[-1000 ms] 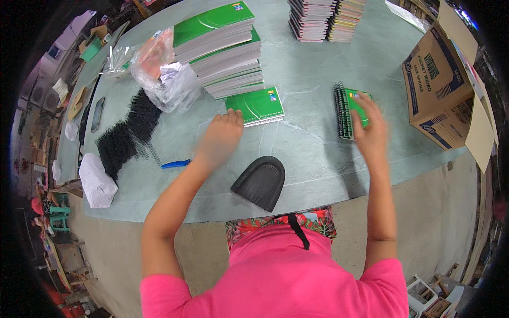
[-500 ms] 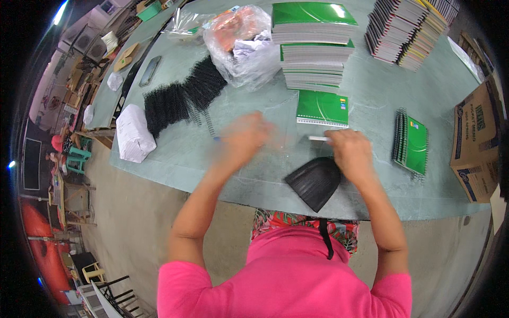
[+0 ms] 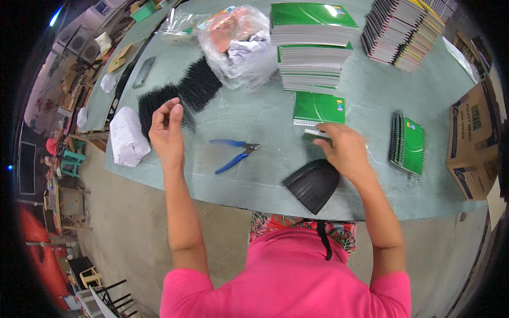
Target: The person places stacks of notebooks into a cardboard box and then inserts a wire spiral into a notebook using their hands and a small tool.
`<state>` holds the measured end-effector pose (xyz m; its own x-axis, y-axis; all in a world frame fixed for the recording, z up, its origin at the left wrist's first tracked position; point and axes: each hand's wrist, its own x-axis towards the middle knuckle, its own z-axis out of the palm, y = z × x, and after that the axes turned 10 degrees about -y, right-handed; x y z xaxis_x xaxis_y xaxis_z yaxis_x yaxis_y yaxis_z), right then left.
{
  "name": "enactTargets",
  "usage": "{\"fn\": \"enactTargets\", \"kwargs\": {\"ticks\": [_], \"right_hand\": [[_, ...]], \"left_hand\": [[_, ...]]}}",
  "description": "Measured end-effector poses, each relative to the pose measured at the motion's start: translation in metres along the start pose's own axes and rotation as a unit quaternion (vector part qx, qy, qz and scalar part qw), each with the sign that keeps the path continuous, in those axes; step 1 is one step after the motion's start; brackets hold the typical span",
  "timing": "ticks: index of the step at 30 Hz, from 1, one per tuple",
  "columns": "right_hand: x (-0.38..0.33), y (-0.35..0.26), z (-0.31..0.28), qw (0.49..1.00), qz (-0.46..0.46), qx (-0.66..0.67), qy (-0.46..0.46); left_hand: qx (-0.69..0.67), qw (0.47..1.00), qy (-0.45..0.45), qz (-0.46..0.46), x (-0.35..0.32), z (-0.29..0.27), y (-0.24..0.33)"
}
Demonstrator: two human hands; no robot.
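Observation:
My left hand point(image 3: 168, 130) is raised at the near side of a dark heap of black spiral binding coils point(image 3: 199, 85), thumb and fingertips pinched together. Whatever is between those fingertips is too small to make out. A pair of blue-handled cutting pliers point(image 3: 236, 153) lies on the table between my hands, handles spread. My right hand point(image 3: 344, 151) grips a small green notebook point(image 3: 317, 137), seen nearly edge-on with its white page edge showing. Just beyond it lies a green notebook point(image 3: 321, 106) with punched holes along its near edge. A black ribbed, rounded piece point(image 3: 313, 185) sits below my right hand.
Tall stacks of green notebooks point(image 3: 313, 37) stand at the back, beside a clear plastic bag point(image 3: 238, 53). Coil-bound green notebooks point(image 3: 411, 146) and a cardboard box point(image 3: 472, 143) are at right. A white wrapped bundle point(image 3: 128, 137) and a phone point(image 3: 143, 72) lie left.
My left hand has moved left to the coils, and the blue-handled pliers now show fully on the table. The notebook in my right hand has tilted, showing more green.

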<state>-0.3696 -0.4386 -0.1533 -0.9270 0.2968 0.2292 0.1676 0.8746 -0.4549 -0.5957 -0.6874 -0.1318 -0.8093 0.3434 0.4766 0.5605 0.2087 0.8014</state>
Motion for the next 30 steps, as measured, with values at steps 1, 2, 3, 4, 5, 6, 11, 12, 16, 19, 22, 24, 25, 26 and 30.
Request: {"fn": "enactTargets", "kwargs": {"ticks": [1,2,3,4,5,6,11,12,16,19,22,24,25,26,30], "right_hand": [[0.002,-0.001,0.002,1.000,0.007,-0.001,-0.005],[0.003,-0.002,0.004,1.000,0.014,-0.003,-0.010],[0.004,-0.002,0.006,1.000,0.021,-0.004,-0.014],[0.007,-0.001,0.009,1.000,0.011,0.012,-0.003],[0.007,-0.001,0.010,1.000,0.015,0.012,-0.008],[0.008,-0.004,0.011,1.000,0.013,0.016,-0.014],[0.000,0.008,0.011,0.999,0.023,0.036,-0.019],[0.000,0.007,0.009,0.999,0.023,0.041,-0.023],[0.002,0.006,0.009,0.999,0.009,0.037,-0.010],[0.003,0.005,0.006,0.998,0.006,0.050,-0.025],[0.002,0.004,0.005,0.998,0.013,0.048,-0.043],[0.002,0.003,0.004,0.998,0.016,0.041,-0.046],[0.002,0.004,0.003,0.998,0.016,0.037,-0.047],[0.002,0.005,0.002,0.998,0.008,0.041,-0.048],[0.002,0.004,0.001,0.997,-0.018,0.045,-0.060]], "left_hand": [[-0.038,0.999,0.004,0.010,0.002,0.006,0.009],[-0.061,0.994,-0.086,-0.026,-0.001,0.017,0.020],[-0.082,0.979,-0.174,-0.060,-0.009,0.030,0.032],[-0.100,0.956,-0.258,-0.093,-0.018,0.044,0.042],[-0.048,0.931,-0.341,-0.117,-0.032,0.063,0.036],[0.062,0.921,-0.380,-0.055,-0.050,0.083,0.019],[-0.009,0.873,-0.487,-0.030,-0.080,0.122,0.042],[-0.031,0.890,-0.452,-0.046,-0.075,0.120,0.043],[-0.022,0.909,-0.416,-0.014,-0.070,0.120,0.059],[0.003,0.924,-0.382,0.014,-0.071,0.125,0.060],[0.003,0.921,-0.388,0.032,-0.072,0.130,0.056],[-0.042,0.896,-0.428,-0.112,-0.070,0.129,0.061],[-0.064,0.875,-0.444,-0.183,-0.069,0.129,0.064],[-0.134,0.847,-0.453,-0.244,-0.068,0.128,0.063],[-0.318,0.722,-0.461,-0.408,-0.056,0.125,0.055]]}}
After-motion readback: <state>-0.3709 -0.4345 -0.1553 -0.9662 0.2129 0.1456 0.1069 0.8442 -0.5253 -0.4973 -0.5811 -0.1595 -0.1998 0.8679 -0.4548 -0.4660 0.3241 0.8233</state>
